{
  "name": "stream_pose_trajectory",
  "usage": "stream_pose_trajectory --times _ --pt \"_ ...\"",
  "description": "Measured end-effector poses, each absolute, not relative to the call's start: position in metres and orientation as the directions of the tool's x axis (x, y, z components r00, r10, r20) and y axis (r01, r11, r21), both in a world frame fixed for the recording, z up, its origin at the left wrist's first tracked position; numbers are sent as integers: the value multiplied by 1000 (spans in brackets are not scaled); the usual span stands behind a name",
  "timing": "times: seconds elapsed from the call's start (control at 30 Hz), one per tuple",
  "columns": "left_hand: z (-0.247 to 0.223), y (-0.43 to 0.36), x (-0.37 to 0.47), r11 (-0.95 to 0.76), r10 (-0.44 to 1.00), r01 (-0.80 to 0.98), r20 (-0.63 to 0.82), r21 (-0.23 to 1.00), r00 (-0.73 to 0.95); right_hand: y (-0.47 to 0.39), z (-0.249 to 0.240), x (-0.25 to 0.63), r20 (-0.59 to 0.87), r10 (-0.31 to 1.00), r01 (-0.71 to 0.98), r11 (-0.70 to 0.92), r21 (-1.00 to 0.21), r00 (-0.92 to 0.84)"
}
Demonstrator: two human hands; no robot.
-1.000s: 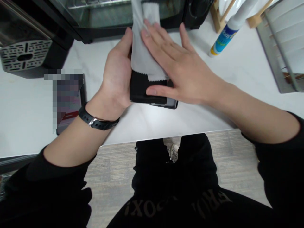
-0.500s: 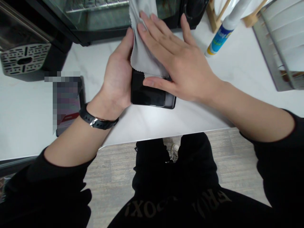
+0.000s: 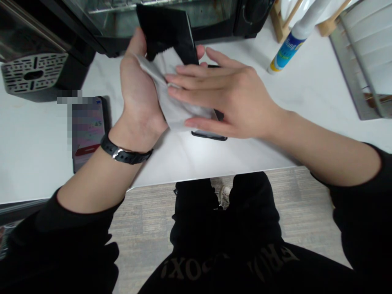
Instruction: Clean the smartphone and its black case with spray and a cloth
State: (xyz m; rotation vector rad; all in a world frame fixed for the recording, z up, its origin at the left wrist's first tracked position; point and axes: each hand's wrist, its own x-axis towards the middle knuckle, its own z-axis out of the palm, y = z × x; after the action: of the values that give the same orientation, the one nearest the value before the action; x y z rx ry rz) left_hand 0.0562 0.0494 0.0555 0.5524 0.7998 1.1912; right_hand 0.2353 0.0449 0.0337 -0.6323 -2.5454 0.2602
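A dark, glossy phone [image 3: 168,30] rests in my left hand [image 3: 139,90], gripped between the thumb on its left side and fingertips showing at its right edge. Over the lower part of the phone lies a grey cloth [image 3: 180,108]. My right hand [image 3: 232,98] is flat on the cloth, its fingers stretched out and pointing left, the thumb lower down along the cloth's edge. Beneath my right hand, a black-rimmed case or tray [image 3: 211,135] lies on the white counter, mostly hidden.
Behind my hands stands a black oven [image 3: 122,45]. A coffee machine's drip tray [image 3: 33,75] and a second phone [image 3: 88,134] are at left. A spray bottle [image 3: 284,53], wooden holders [image 3: 280,24] and a metal dish rack [image 3: 352,73] stand at right.
The cloth and my right hand's fingers have slid down over the phone, uncovering its upper part. My left hand has shifted left and up with the phone, showing more of the black-rimmed object.
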Motion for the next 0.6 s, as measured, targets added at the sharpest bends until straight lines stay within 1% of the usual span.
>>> stream_pose_trajectory --times 0.1,0.17,0.23,0.3,0.4,0.5,0.6 --pt "57 48 63 277 961 -579 -217 767 173 49 32 238 493 587 501 808 -309 -642" --pt "57 46 68 267 963 -551 -204 791 175 48 34 239 518 619 571 774 -274 -591" --pt "56 45 71 277 960 -522 -214 807 179 47 37 240 545 608 606 767 -212 -578" --pt "54 45 71 292 955 -491 -222 821 196 45 40 241 588 574 611 774 -165 -569" --pt "54 46 68 325 945 -475 -259 818 200 45 40 241 610 529 568 809 -152 -590" --pt "57 48 65 350 935 -516 -323 782 146 51 35 241 558 498 500 850 -165 -663" --pt "57 50 64 343 923 -551 -382 761 48 58 29 241 562 520 503 840 -202 -643"
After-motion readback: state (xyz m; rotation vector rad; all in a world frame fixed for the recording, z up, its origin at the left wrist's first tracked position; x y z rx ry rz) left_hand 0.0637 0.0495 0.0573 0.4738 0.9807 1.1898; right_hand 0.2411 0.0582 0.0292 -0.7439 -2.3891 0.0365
